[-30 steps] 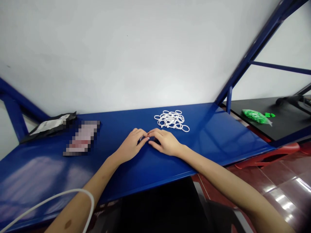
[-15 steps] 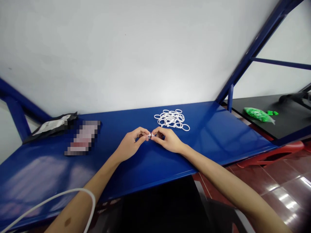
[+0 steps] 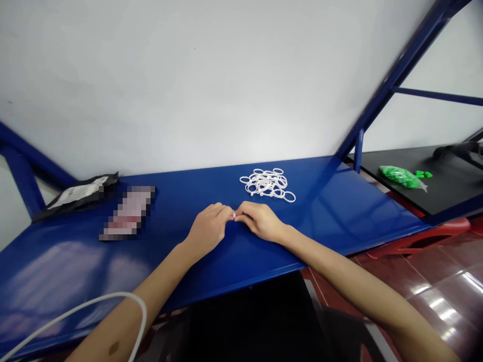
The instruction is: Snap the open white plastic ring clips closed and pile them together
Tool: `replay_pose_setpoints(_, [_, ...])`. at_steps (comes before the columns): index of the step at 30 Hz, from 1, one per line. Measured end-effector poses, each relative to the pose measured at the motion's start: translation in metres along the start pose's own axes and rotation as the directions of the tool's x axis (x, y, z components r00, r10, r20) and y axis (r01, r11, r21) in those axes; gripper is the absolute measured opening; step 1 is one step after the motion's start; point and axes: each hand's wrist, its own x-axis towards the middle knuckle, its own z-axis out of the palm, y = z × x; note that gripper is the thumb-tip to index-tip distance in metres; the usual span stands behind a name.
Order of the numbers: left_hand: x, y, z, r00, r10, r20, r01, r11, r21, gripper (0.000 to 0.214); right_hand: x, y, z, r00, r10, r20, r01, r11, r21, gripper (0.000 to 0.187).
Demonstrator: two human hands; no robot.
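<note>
My left hand [image 3: 212, 222] and my right hand [image 3: 261, 219] meet fingertip to fingertip over the blue table [image 3: 241, 266]. Both are closed in a pinch. Between them shows a bit of a small white piece [image 3: 234, 215], gripped from both sides; most of it is hidden by the fingers, so its kind cannot be made out. Just beyond my right hand lies a pile of white plastic rings [image 3: 267, 183], several of them overlapping.
On the left sit a black plastic package [image 3: 81, 193] and a blurred-out flat item [image 3: 128, 213]. A white cable [image 3: 86, 301] loops over my left forearm. At right, a bag of green pieces [image 3: 402, 177] rests on a black table [image 3: 415, 198]; blue frame bars [image 3: 377, 108] rise between.
My left hand has rolled over so its back faces up, and its fingers have closed further. The white piece is now more covered. The right hand has shifted only slightly.
</note>
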Motion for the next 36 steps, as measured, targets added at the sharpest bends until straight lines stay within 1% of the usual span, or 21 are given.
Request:
replay_pose_setpoints(2, [-0.001,0.001,0.001,0.997,0.081,0.003,-0.081,0.994,0.076,0.029,-0.002,0.0,0.0,0.999,-0.016,0.03,0.017,0.999,-0.051,0.017])
replay_pose_setpoints(3, [0.0,0.001,0.001,0.996,0.089,0.013,-0.09,0.992,0.09,0.03,-0.002,0.0,-0.001,0.999,-0.014,0.037,0.017,0.997,-0.072,0.017])
replay_pose_setpoints(4, [0.001,0.002,0.001,0.997,0.076,0.025,-0.077,0.993,0.09,0.029,-0.001,0.0,-0.001,0.999,-0.006,0.034,0.009,0.996,-0.089,0.016])
replay_pose_setpoints(6, [0.005,0.002,-0.001,1.0,0.01,0.025,-0.012,0.998,0.062,0.026,0.001,0.001,-0.001,1.0,0.02,-0.005,-0.02,0.994,-0.109,0.014])
replay_pose_setpoints(9, [0.012,-0.003,-0.005,0.995,-0.101,-0.023,0.101,0.995,0.007,0.023,0.007,0.006,-0.006,0.991,0.029,-0.129,-0.051,0.984,-0.171,0.017])
replay_pose_setpoints(11, [0.014,-0.009,-0.006,0.983,-0.183,-0.017,0.183,0.983,-0.003,0.027,0.011,0.015,-0.013,0.97,0.012,-0.243,-0.072,0.968,-0.242,0.018])
replay_pose_setpoints(13, [0.012,-0.018,-0.005,0.957,-0.283,0.057,0.282,0.959,0.02,0.032,0.014,0.029,-0.024,0.926,0.012,-0.378,-0.141,0.938,-0.317,0.018])
replay_pose_setpoints(15, [0.009,-0.026,-0.003,0.915,-0.366,0.17,0.36,0.931,0.064,0.035,0.015,0.045,-0.036,0.868,0.041,-0.495,-0.26,0.886,-0.383,0.018])
replay_pose_setpoints(16, [0.008,-0.029,-0.002,0.894,-0.39,0.222,0.381,0.921,0.084,0.037,0.015,0.052,-0.041,0.852,0.063,-0.52,-0.314,0.856,-0.411,0.018])
replay_pose_setpoints(18, [0.005,-0.035,-0.001,0.866,-0.404,0.296,0.39,0.915,0.107,0.04,0.014,0.062,-0.048,0.846,0.112,-0.521,-0.385,0.804,-0.452,0.018])
replay_pose_setpoints(21, [0.003,-0.038,-0.001,0.856,-0.397,0.33,0.383,0.917,0.109,0.044,0.011,0.065,-0.048,0.859,0.16,-0.486,-0.411,0.781,-0.47,0.021])
replay_pose_setpoints(26, [0.002,-0.039,-0.002,0.854,-0.389,0.347,0.376,0.92,0.108,0.046,0.006,0.052,-0.038,0.865,0.149,-0.478,-0.368,0.837,-0.405,0.018])
replay_pose_setpoints(29, [0.001,-0.04,-0.002,0.856,-0.384,0.345,0.375,0.922,0.098,0.046,0.004,0.048,-0.036,0.865,0.165,-0.475,-0.356,0.868,-0.346,0.016])
replay_pose_setpoints(32, [0.0,-0.041,-0.003,0.861,-0.376,0.342,0.371,0.925,0.082,0.045,0.003,0.049,-0.04,0.831,0.22,-0.511,-0.407,0.866,-0.29,0.017])
replay_pose_setpoints(34, [0.0,-0.041,-0.005,0.864,-0.368,0.343,0.366,0.928,0.074,0.044,0.002,0.053,-0.046,0.796,0.257,-0.548,-0.457,0.849,-0.264,0.02])
replay_pose_setpoints(36, [0.001,-0.042,-0.007,0.86,-0.366,0.356,0.364,0.928,0.077,0.044,0.0,0.061,-0.054,0.751,0.29,-0.594,-0.512,0.822,-0.247,0.023])
